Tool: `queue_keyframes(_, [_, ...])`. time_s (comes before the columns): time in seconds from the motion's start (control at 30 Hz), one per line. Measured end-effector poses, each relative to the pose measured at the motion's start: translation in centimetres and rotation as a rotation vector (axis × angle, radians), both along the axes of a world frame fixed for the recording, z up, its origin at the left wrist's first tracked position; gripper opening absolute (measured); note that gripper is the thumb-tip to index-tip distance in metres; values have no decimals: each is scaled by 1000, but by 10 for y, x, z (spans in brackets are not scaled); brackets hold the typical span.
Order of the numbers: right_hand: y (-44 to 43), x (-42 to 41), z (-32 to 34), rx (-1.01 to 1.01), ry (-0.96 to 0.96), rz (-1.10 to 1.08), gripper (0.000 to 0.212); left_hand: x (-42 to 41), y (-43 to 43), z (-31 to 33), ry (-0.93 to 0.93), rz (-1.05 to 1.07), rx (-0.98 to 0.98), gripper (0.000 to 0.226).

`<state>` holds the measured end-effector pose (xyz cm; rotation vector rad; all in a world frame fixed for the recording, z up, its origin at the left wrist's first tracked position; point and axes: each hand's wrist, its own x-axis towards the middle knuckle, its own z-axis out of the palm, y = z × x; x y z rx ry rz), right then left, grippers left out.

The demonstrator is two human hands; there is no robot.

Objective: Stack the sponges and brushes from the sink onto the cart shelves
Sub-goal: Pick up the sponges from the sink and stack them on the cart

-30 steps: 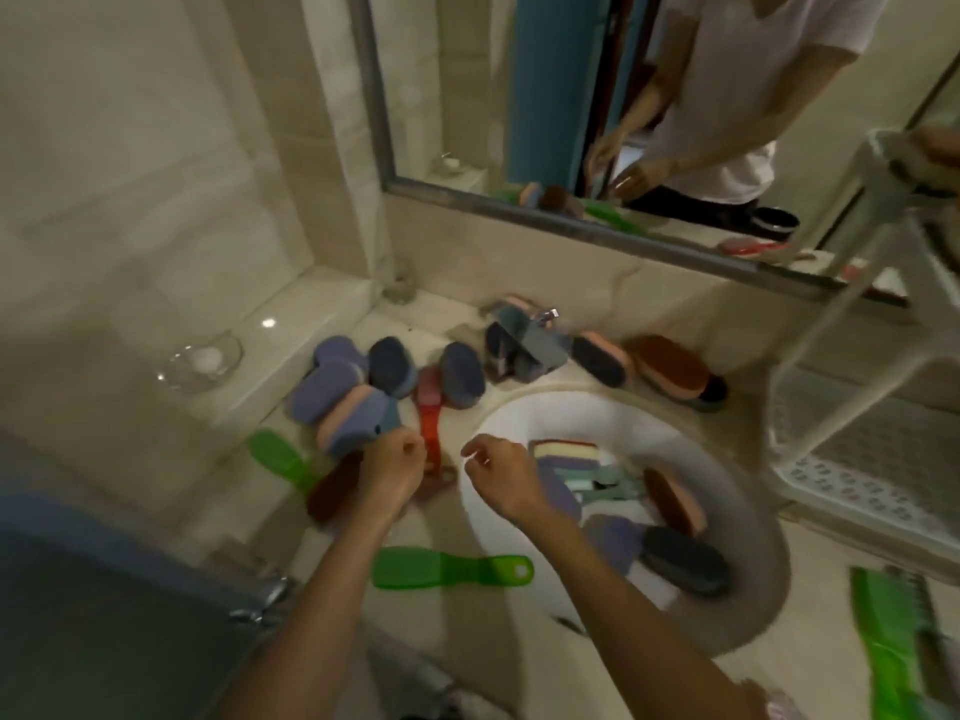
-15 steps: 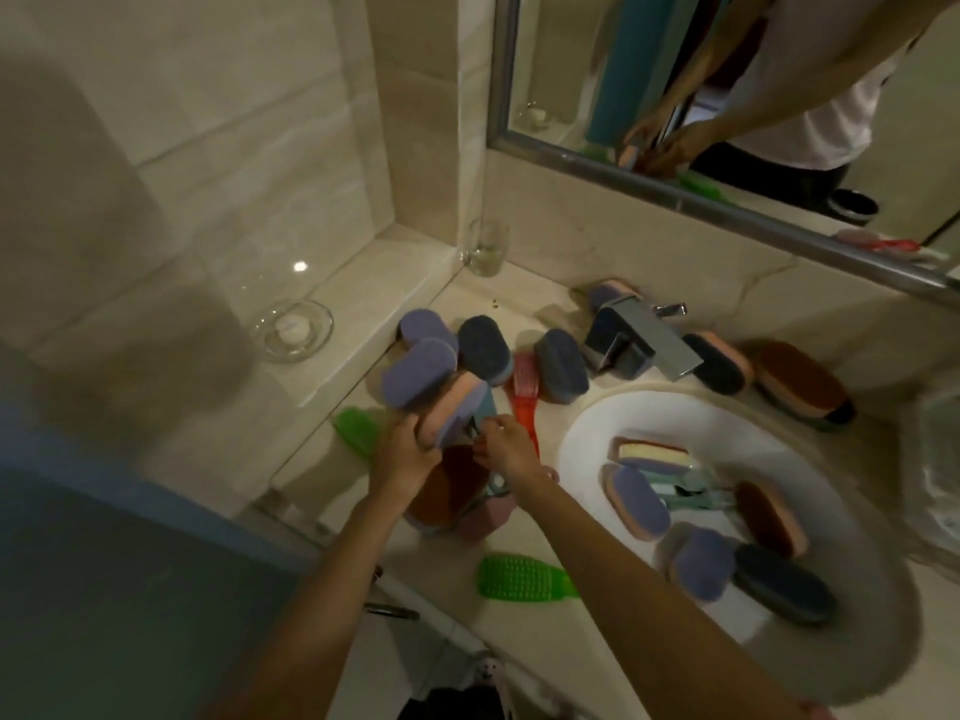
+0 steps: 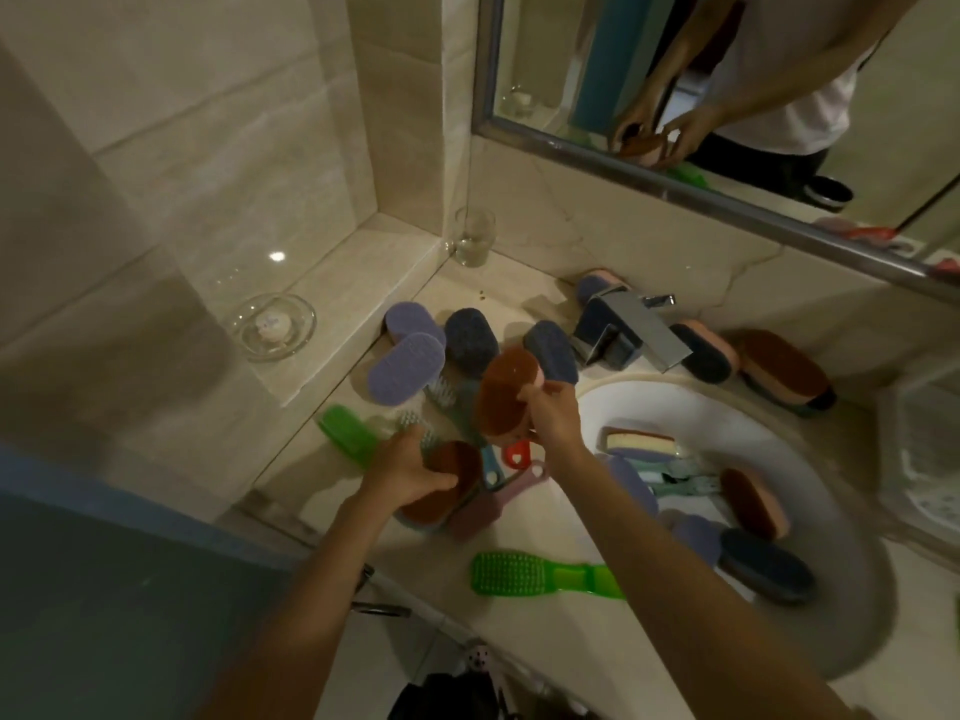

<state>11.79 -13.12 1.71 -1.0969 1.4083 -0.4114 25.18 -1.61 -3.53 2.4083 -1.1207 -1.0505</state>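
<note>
My right hand (image 3: 551, 414) grips a brown-and-pink oval sponge (image 3: 504, 392) and holds it lifted above the counter, left of the sink. Lower left, my left hand (image 3: 408, 467) grips another brown sponge (image 3: 447, 485) that lies on a pile of brush handles. Purple sponges (image 3: 408, 366) and dark blue sponges (image 3: 470, 340) lean against each other behind them. The white sink (image 3: 727, 423) holds several more sponges and a pale green brush (image 3: 670, 475). A green brush (image 3: 535, 574) lies on the counter's front edge.
A chrome faucet (image 3: 631, 330) stands behind the sink with sponges around it. A glass (image 3: 474, 236) sits in the corner and a glass dish (image 3: 272, 324) on the ledge. The white cart shelf (image 3: 924, 459) shows at the right edge. A mirror hangs above.
My right hand has picked up a brown sponge and raised it. My left hand has let go of the pink-and-blue sponge and dropped onto a brown sponge lower down. The camera swung left.
</note>
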Motion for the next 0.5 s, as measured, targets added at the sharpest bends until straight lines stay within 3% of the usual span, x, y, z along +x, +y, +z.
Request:
queue_keyframes(0.07, [-1, -13, 1, -3, 16, 19, 48, -6, -2, 2, -66, -76, 103, 87])
queue_keyframes(0.2, [5, -30, 4, -45, 51, 65, 44, -15, -4, 4, -26, -52, 108, 79])
queue_keyframes(0.37, [4, -49, 19, -176, 104, 87, 42, -21, -7, 16, 42, 55, -66, 26])
queue_keyframes(0.5, [3, -74, 39, -313, 81, 62, 39, -34, -20, 47, -22, 110, -132, 31])
